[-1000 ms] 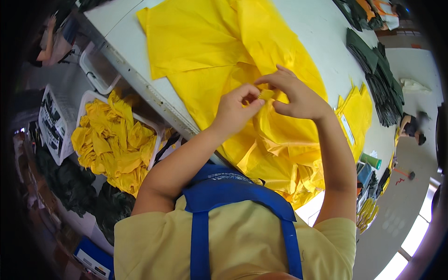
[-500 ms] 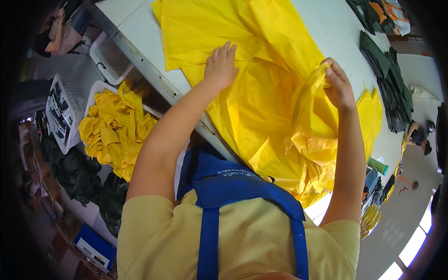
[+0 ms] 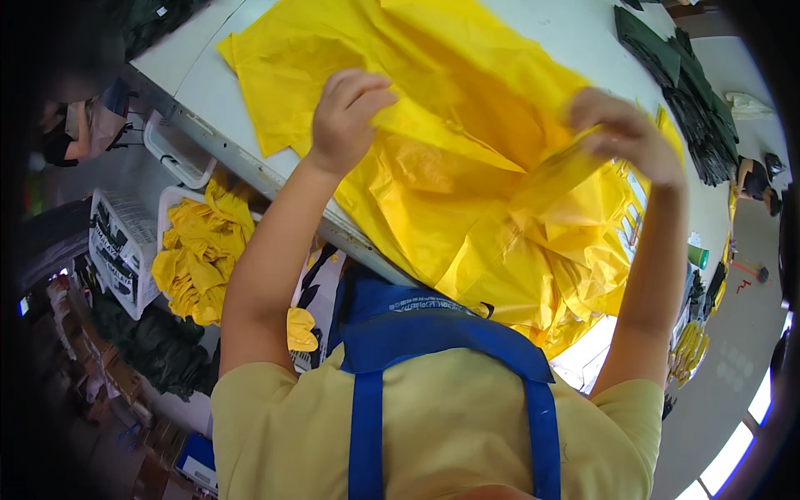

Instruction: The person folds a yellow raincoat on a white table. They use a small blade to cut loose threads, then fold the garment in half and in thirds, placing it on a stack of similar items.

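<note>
Your left hand curls on yellow fabric spread over the table | right hand pinches a raised fold | dark stack far right | bin of yellow pieces below.

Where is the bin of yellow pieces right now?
In the head view, the white bin of yellow pieces sits on the person's left, below the white table edge, beside the left forearm and under the left hand.
</note>
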Action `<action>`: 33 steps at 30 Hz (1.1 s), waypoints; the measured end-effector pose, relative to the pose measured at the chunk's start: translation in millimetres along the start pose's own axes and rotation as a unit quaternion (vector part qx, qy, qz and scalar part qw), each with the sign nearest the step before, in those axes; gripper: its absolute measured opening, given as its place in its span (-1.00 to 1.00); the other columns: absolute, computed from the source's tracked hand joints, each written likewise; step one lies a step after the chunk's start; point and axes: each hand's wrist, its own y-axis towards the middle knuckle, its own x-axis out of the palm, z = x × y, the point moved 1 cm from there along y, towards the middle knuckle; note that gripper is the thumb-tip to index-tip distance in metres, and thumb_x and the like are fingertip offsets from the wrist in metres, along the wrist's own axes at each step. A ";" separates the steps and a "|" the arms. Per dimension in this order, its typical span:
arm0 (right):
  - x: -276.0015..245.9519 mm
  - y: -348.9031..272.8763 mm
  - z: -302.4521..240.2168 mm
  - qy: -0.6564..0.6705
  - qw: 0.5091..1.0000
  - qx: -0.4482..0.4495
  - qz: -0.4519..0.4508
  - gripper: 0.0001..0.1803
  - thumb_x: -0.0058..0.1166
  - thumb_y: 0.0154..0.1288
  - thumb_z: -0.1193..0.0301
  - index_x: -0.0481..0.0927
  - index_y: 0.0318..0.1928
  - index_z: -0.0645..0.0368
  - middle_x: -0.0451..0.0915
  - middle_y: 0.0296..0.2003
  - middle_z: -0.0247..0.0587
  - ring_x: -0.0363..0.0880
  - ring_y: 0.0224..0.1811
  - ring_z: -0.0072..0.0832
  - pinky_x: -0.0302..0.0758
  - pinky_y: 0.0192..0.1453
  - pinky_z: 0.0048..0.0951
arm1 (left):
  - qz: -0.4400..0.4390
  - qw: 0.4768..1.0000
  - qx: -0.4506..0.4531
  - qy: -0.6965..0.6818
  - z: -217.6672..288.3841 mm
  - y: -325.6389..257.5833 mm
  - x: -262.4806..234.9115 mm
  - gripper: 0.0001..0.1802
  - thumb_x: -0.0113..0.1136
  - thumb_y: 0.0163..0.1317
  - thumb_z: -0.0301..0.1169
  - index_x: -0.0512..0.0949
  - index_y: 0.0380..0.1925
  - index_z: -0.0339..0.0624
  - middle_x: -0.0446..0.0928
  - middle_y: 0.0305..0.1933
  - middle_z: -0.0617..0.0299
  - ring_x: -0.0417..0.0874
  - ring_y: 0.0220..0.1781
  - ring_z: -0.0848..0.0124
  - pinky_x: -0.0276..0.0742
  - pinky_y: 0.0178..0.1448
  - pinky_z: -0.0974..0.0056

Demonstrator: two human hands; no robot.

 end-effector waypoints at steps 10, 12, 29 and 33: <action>182.4 59.4 96.8 -0.221 0.967 0.023 -0.120 -0.78 0.06 0.21 0.32 0.58 -0.26 0.23 0.52 -0.18 -0.07 0.52 -0.13 -0.08 0.46 -0.02 -0.18 | -0.244 0.941 -0.214 0.096 65.5 -118.3 -41.2 -0.68 0.17 -0.07 -0.54 0.55 -0.21 -0.12 0.44 0.04 0.08 0.44 0.05 0.04 0.38 0.15 0.11; 191.2 57.1 108.9 -0.226 0.968 0.022 -0.110 -0.80 0.09 0.22 0.35 0.56 -0.25 0.23 0.52 -0.16 -0.08 0.53 -0.16 -0.16 0.46 -0.06 -0.25 | -0.182 0.944 -0.273 -0.043 79.6 -118.3 -19.1 -0.73 0.21 0.03 -0.47 0.54 -0.20 -0.19 0.45 0.01 0.04 0.50 -0.05 0.07 0.47 0.04 0.16; 165.4 23.1 27.1 0.239 0.966 0.090 -0.037 -0.87 0.08 0.29 0.39 0.52 -0.27 0.20 0.43 -0.31 -0.44 0.34 -0.24 -0.67 0.29 -0.12 -0.61 | 0.045 0.721 -0.487 -0.490 113.7 -50.6 12.9 -0.69 0.19 0.20 -0.57 0.43 -0.06 -0.27 0.48 -0.29 0.29 0.50 -0.31 0.55 0.47 -0.27 0.47; 167.4 19.3 28.7 0.241 0.967 0.079 -0.031 -0.86 0.08 0.29 0.39 0.52 -0.27 0.20 0.43 -0.31 -0.42 0.35 -0.24 -0.64 0.29 -0.11 -0.60 | 0.023 0.706 -0.520 -0.480 117.8 -42.3 10.6 -0.63 0.21 0.18 -0.57 0.42 0.00 -0.31 0.47 -0.31 0.28 0.49 -0.34 0.56 0.47 -0.30 0.49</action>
